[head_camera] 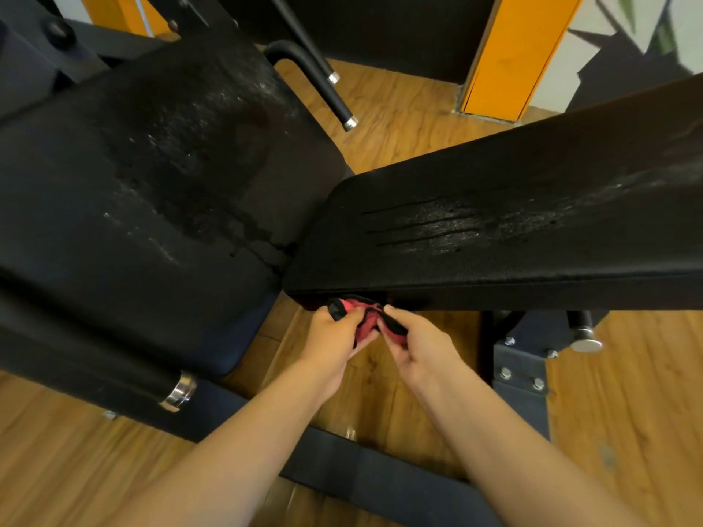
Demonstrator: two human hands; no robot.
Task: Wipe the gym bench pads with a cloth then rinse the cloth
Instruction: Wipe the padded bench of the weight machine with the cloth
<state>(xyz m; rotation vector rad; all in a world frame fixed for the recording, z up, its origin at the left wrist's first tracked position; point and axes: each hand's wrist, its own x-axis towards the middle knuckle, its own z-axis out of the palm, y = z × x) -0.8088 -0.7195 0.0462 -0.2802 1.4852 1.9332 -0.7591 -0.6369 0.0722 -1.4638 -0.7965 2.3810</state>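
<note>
Both hands grip 1 bunched red-and-black cloth [367, 317], left hand [334, 336] beside right hand [414, 344]. It's just under the long pad's [513, 222] edge. The seat pad [152, 184] looks wet.

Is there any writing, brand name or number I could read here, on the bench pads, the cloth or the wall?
None: there is no readable text in this view.
The wide pad, the long pad, the cloth and the orange pillar carry no word, brand, number or sign.
The wall painting shows only shapes, no letters.
</note>
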